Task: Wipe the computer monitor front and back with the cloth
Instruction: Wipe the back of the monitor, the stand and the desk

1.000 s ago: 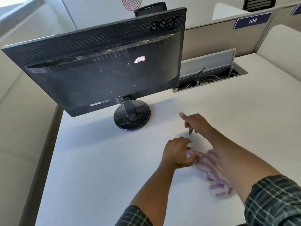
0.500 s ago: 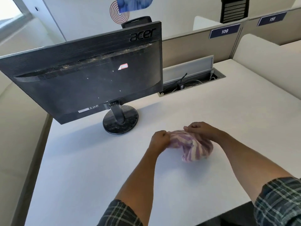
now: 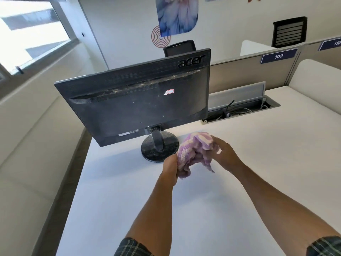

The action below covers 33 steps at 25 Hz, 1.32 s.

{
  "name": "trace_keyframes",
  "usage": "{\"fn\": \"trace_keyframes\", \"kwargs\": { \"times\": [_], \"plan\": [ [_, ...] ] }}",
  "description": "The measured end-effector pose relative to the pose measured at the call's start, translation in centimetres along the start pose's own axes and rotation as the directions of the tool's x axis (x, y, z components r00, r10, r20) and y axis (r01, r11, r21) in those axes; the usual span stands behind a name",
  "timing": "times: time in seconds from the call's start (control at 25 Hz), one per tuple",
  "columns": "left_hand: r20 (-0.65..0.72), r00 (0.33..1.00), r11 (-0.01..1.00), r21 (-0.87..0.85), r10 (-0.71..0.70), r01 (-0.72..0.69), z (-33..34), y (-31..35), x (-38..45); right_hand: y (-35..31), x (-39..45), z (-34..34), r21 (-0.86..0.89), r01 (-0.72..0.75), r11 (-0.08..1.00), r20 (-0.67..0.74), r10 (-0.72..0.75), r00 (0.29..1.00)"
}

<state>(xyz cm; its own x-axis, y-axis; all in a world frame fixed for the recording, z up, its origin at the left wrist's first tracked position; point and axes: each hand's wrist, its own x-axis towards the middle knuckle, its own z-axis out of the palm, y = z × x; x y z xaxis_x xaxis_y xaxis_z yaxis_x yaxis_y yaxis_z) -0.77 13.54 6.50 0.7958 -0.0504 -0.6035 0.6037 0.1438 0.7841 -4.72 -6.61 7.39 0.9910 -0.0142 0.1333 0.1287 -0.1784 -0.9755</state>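
Lifted off the desk, one cloth is gripped by left hand and right hand.

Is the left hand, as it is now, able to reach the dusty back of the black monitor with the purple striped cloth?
Probably yes. The left hand grips the purple striped cloth beside the round stand; nothing lies between it and the black monitor's dusty back.

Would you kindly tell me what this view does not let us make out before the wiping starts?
- Screen front of the monitor: faces away in the head view; only its dusty back shows.
- Small label on the monitor's lower back: print too small to read.
- Left hand fingers: hidden behind the bunched cloth.
- Far partition number plate: cut off by the right edge.
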Motion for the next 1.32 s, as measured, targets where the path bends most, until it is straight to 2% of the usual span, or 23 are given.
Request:
{"fn": "trace_keyframes", "kwargs": {
  "times": [0.08,0.2,0.24,0.36,0.44,0.52,0.64,0.72,0.8,0.88,0.96,1.0,1.04,1.12,1.2,1.28,1.32],
  "plan": [
    [0.004,1.000,0.999,-0.039,-0.018,0.018,-2.2,0.9,-0.4,-0.9,1.0,2.2,0.033,-0.038,0.999,0.039,0.037,0.999],
    [0.012,0.999,0.997,-0.064,0.038,-0.038,-5.7,2.4,-0.5,-1.5,2.5,4.2,0.304,-0.243,0.921,0.187,0.192,0.963],
    [0.039,0.998,0.995,-0.085,0.055,-0.052,-6.8,2.8,-0.4,-1.8,2.7,5.2,0.297,-0.259,0.919,0.234,0.193,0.953],
    [0.061,0.995,0.988,-0.137,0.074,-0.065,-9.4,4.3,-0.5,-1.8,3.8,8.0,0.026,-0.130,0.991,0.312,0.115,0.943],
    [0.056,0.995,0.980,-0.183,0.084,-0.072,-10.9,5.3,-0.7,-2.2,4.7,9.6,-0.023,-0.114,0.993,0.272,0.116,0.955],
    [0.034,0.996,0.975,-0.210,0.077,-0.069,-12.4,6.3,-0.7,-3.6,5.4,11.0,0.078,-0.123,0.989,0.167,0.109,0.980],
    [0.014,0.998,0.995,-0.084,0.064,-0.062,-15.3,7.6,-0.5,-6.5,6.7,12.7,0.212,-0.053,0.976,-0.035,0.062,0.997],
    [-0.078,0.989,0.991,0.063,0.125,-0.120,-17.3,8.2,-0.2,-8.3,7.9,13.9,0.183,0.020,0.983,-0.150,0.008,0.989],
    [-0.202,0.949,0.968,0.112,0.243,-0.224,-19.2,8.7,0.3,-10.4,9.0,15.6,0.034,0.057,0.998,-0.170,-0.050,0.984],
    [-0.245,0.896,0.926,0.169,0.371,-0.338,-20.4,9.8,0.4,-12.9,9.8,17.5,-0.274,0.047,0.960,-0.107,-0.079,0.991],
    [-0.254,0.812,0.839,0.311,0.526,-0.446,-21.3,11.6,0.3,-15.6,10.3,19.7,-0.628,-0.016,0.778,-0.076,-0.041,0.996],
    [-0.267,0.754,0.779,0.409,0.600,-0.476,-21.7,12.7,0.0,-17.1,10.6,20.6,-0.708,-0.056,0.704,-0.075,0.004,0.997],
    [-0.302,0.682,0.720,0.498,0.666,-0.483,-22.1,13.9,-0.4,-18.3,11.0,21.2,-0.726,-0.089,0.682,-0.067,0.059,0.996],
    [-0.414,0.508,0.650,0.572,0.755,-0.500,-22.9,16.7,-1.7,-20.2,12.1,22.0,-0.636,-0.133,0.760,-0.028,0.149,0.988],
    [-0.506,0.357,0.614,0.557,0.785,-0.560,-23.1,19.6,-3.1,-22.0,13.3,22.1,-0.420,-0.172,0.891,-0.016,0.182,0.983],
    [-0.474,0.265,0.530,0.610,0.840,-0.589,-23.5,22.4,-3.9,-23.9,14.3,22.6,-0.108,-0.225,0.968,-0.038,0.222,0.974],
    [-0.421,0.245,0.480,0.661,0.874,-0.577,-23.6,23.8,-4.1,-24.7,14.9,23.0,0.027,-0.230,0.973,-0.055,0.231,0.971]
  ]
}}
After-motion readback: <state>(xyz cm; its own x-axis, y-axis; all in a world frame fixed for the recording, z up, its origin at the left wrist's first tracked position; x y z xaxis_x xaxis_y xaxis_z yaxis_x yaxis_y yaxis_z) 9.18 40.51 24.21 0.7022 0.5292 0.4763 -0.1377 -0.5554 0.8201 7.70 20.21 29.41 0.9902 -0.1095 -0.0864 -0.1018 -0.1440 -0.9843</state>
